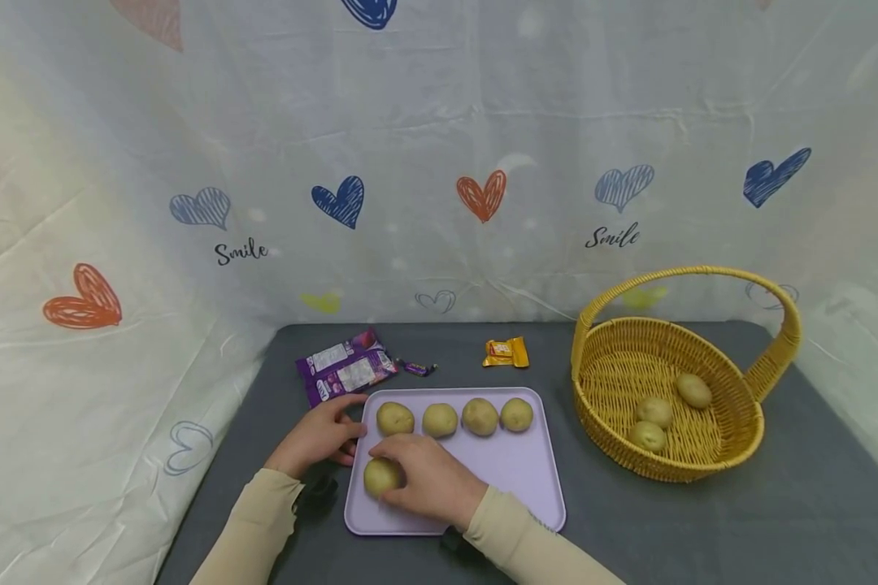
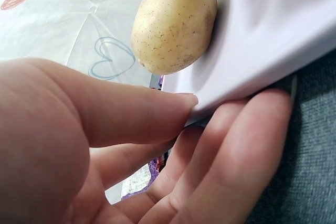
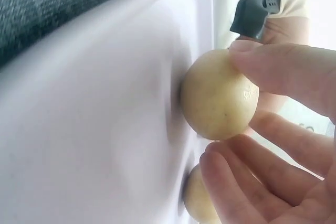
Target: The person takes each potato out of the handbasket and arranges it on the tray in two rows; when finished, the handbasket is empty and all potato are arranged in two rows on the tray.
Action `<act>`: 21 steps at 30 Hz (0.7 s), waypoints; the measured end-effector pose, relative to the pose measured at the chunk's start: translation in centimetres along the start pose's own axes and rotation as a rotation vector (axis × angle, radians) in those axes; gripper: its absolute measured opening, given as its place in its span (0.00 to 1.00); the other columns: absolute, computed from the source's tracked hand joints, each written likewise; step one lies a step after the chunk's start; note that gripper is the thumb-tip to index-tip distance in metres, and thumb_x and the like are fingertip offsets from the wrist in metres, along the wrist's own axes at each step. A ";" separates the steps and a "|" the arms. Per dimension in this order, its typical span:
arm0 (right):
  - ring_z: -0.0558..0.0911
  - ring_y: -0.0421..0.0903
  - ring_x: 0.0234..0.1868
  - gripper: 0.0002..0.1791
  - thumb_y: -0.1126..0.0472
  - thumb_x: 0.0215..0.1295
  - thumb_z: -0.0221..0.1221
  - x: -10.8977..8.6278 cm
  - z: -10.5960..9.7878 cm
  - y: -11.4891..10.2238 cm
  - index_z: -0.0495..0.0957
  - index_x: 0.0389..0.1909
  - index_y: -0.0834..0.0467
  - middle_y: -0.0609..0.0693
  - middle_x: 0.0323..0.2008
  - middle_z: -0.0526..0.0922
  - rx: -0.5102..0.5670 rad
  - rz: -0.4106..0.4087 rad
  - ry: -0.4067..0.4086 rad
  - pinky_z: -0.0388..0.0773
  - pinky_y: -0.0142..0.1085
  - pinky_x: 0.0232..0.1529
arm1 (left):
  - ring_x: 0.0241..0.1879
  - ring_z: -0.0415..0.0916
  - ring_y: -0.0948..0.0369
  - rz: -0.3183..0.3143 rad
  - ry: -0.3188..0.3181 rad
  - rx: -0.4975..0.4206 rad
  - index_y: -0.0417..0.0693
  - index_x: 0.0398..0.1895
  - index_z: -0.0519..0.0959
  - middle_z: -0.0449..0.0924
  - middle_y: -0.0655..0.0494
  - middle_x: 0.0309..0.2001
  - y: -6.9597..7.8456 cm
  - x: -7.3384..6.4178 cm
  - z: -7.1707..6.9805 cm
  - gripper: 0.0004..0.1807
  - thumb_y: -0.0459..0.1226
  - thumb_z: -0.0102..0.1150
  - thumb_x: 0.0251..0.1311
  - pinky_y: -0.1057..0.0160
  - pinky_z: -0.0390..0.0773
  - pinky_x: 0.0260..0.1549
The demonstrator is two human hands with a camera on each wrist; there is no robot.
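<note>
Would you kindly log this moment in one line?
left hand: grips tray | right hand: holds potato | far row: four potatoes | basket: three potatoes

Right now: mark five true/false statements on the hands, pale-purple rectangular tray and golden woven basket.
1. The right hand holds a round pale-yellow potato. True.
2. The left hand also holds a potato. False: it grips the left edge of the tray.
3. Four potatoes sit in a row on the tray's far side. True.
4. The basket is left of the tray. False: right, with three potatoes inside.
5. A small orange-yellow packet lies beyond the tray. True.
</note>
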State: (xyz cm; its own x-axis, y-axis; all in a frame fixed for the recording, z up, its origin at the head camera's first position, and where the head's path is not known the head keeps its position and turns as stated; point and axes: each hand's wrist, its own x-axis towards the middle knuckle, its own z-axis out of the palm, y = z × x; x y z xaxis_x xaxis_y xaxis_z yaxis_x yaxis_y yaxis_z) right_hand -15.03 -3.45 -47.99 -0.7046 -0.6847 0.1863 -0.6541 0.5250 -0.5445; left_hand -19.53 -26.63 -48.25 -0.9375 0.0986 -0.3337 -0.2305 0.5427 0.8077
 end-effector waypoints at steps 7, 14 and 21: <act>0.85 0.38 0.61 0.28 0.56 0.61 0.78 -0.2 -0.5 0.2 0.85 0.62 0.55 0.46 0.58 0.89 -0.002 0.003 0.017 0.81 0.31 0.66 | 0.26 0.83 0.56 0.002 -0.005 0.004 0.48 0.76 0.73 0.81 0.45 0.34 0.1 0.2 0.1 0.31 0.34 0.66 0.70 0.55 0.92 0.27; 0.85 0.38 0.61 0.27 0.54 0.63 0.77 -0.3 -1.0 0.2 0.84 0.62 0.54 0.46 0.59 0.89 0.002 0.003 0.015 0.82 0.32 0.66 | 0.25 0.83 0.56 0.005 -0.010 0.006 0.47 0.77 0.73 0.82 0.45 0.35 0.2 0.1 0.2 0.32 0.34 0.67 0.71 0.54 0.92 0.27; 0.86 0.41 0.60 0.27 0.53 0.66 0.75 -1.3 -2.7 0.5 0.84 0.64 0.54 0.46 0.60 0.89 0.063 0.000 0.029 0.84 0.32 0.63 | 0.26 0.83 0.56 0.008 -0.012 0.002 0.47 0.78 0.72 0.81 0.45 0.36 -0.1 0.1 0.0 0.33 0.35 0.67 0.71 0.54 0.92 0.28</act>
State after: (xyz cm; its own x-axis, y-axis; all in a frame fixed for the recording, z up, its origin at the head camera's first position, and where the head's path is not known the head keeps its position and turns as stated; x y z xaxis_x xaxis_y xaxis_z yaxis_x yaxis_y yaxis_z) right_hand -15.20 -0.94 -46.33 -0.7126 -0.6695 0.2098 -0.6365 0.4912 -0.5947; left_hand -19.61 -26.68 -48.31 -0.9361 0.1126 -0.3333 -0.2227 0.5439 0.8091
